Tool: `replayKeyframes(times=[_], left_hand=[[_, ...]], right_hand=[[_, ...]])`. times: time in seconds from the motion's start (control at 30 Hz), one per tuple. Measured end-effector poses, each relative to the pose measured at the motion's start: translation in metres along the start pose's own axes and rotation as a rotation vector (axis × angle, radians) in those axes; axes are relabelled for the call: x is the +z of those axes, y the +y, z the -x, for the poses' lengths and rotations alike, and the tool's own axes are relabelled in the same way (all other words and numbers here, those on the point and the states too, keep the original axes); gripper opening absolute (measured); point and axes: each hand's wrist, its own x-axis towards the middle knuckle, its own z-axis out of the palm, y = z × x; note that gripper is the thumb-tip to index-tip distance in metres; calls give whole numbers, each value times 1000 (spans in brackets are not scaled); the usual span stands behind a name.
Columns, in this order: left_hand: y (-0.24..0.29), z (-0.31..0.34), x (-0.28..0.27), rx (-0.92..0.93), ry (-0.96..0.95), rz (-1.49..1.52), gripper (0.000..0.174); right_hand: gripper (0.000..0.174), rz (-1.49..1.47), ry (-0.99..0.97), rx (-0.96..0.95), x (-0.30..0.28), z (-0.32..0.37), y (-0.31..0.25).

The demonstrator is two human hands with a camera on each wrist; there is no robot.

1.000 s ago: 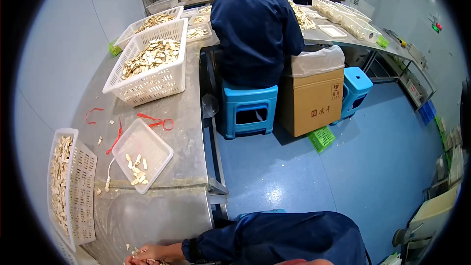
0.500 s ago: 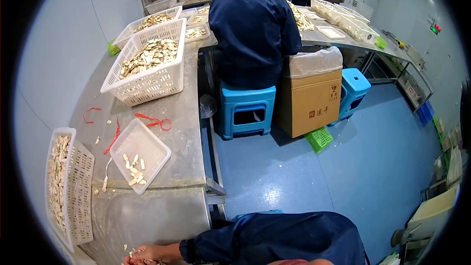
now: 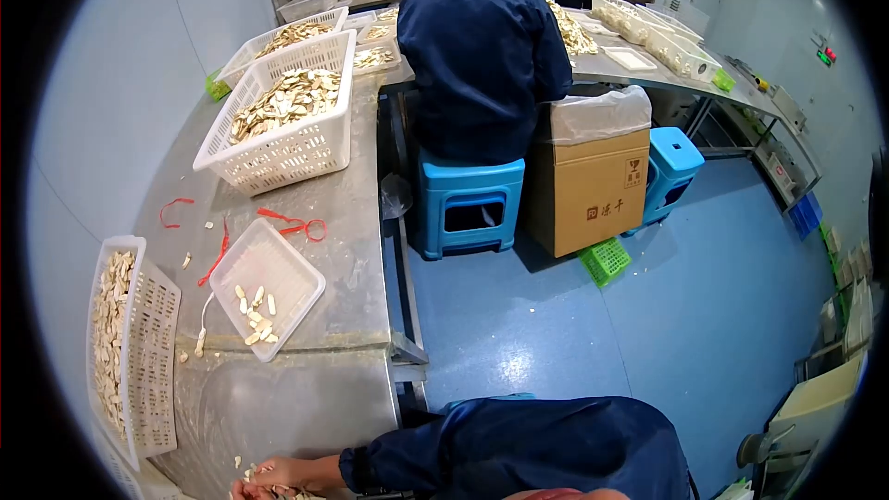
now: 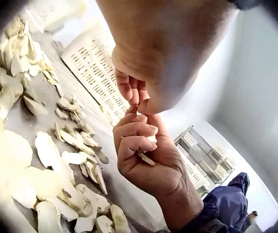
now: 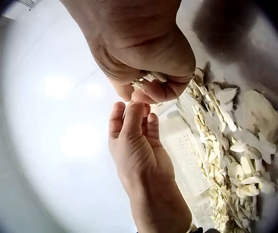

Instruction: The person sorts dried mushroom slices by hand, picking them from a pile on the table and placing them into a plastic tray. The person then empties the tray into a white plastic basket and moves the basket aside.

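Observation:
My right hand (image 4: 153,167) curls its fingers around several pale mushroom slices (image 4: 147,159), which poke out between fingers and palm. The same hand (image 3: 282,474) shows at the bottom edge of the head view. My left hand (image 5: 146,158) meets it fingertip to fingertip, thumb and forefinger pinching a small pale piece mostly hidden by the fingers. In the head view the left hand is out of sight. Loose mushroom slices (image 4: 51,155) lie spread over the metal table below and beside both hands.
A white perforated basket (image 3: 153,361) of slices stands at the table's left edge. Farther along are a shallow white tray (image 3: 278,264) with a few pieces, red ties (image 3: 296,225) and a bigger full basket (image 3: 296,153). A person (image 3: 482,56) sits ahead beside a cardboard box (image 3: 593,194).
The head view shifts slightly. My right hand stays at the table's near end with small finger movements; the tray and baskets stay in place.

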Motion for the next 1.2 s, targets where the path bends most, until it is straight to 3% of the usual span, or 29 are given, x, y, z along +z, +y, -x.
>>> replayKeyframes(times=[0.13,0.23,0.33,0.43,0.63,0.83,1.2], left_hand=[[11,2,-3,91,24,-39,39],[26,3,-5,63,42,-113,35],[42,6,-12,198,49,-200,33],[20,3,-3,297,99,-77,31],[27,3,-4,302,63,-187,30],[7,1,6,203,104,-139,32],[13,-3,14,273,226,-166,29]], right_hand=[[33,-7,-16,25,-3,-2,0],[31,-5,-46,-13,0,6,-4],[30,-16,-10,27,4,15,-14],[30,-1,4,18,6,11,-11],[30,-17,-48,10,4,14,-13],[31,-6,25,36,6,16,-15],[29,-21,10,4,0,6,-7]])
